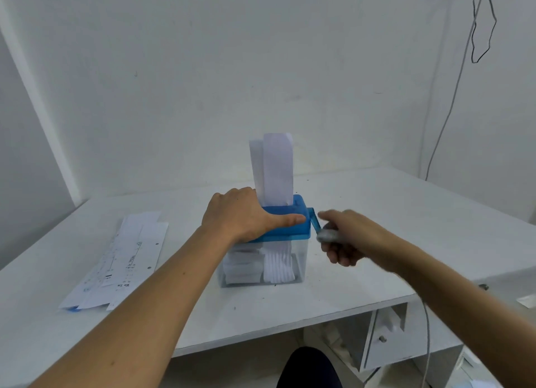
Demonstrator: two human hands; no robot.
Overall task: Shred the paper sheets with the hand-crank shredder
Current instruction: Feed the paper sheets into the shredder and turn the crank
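A small hand-crank shredder (pixel 293 233) with a blue lid and a clear bin stands at the middle of the white table. Two white paper strips (pixel 274 170) stand upright in its slot. White shreds (pixel 277 267) fill part of the bin. My left hand (pixel 240 213) lies over the left side of the lid, its thumb stretched along the front edge. My right hand (pixel 345 236) grips the grey knob of the blue crank (pixel 315 220) at the shredder's right side; the hand is blurred.
A stack of printed paper sheets (pixel 121 260) lies on the table (pixel 377 213) to the left of the shredder. A cable hangs down the wall at the right. Below the table's right end sits a white drawer unit (pixel 385 335).
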